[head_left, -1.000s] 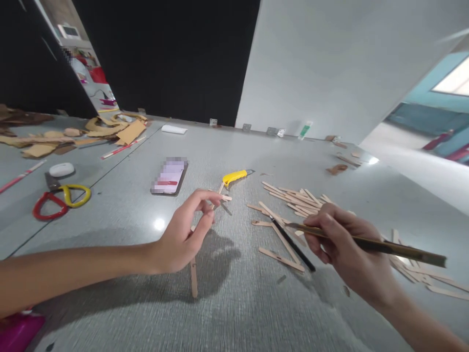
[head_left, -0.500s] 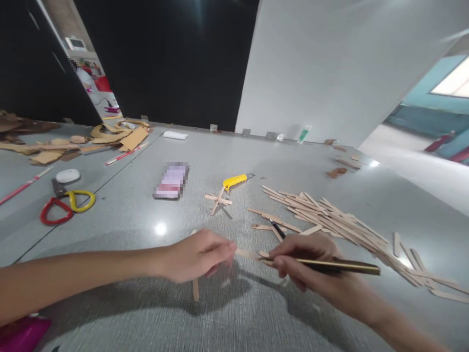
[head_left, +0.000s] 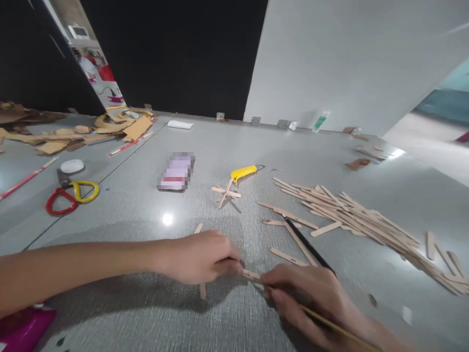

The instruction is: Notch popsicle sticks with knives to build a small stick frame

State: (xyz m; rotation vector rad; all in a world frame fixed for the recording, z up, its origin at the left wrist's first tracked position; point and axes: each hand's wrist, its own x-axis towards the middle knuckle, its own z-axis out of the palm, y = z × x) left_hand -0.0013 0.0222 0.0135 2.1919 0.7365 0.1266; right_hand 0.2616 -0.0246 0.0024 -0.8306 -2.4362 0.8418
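fingers of left hand (head_left: 205, 256) pinching one craft stick (head_left: 251, 275), right hand (head_left: 311, 299) gripping one pencil (head_left: 337, 327), tip seemingly on stick

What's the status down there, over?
Left hand pinches short wooden stick on table. Right hand grips thin gold tool, touching that stick. Black pen, loose sticks close by.

i can read no lettering anywhere here. the phone (head_left: 176, 172) screen on the table (head_left: 234, 146) is blurred out, and the green-and-white label (head_left: 320, 121) at the far edge is too small to make out.
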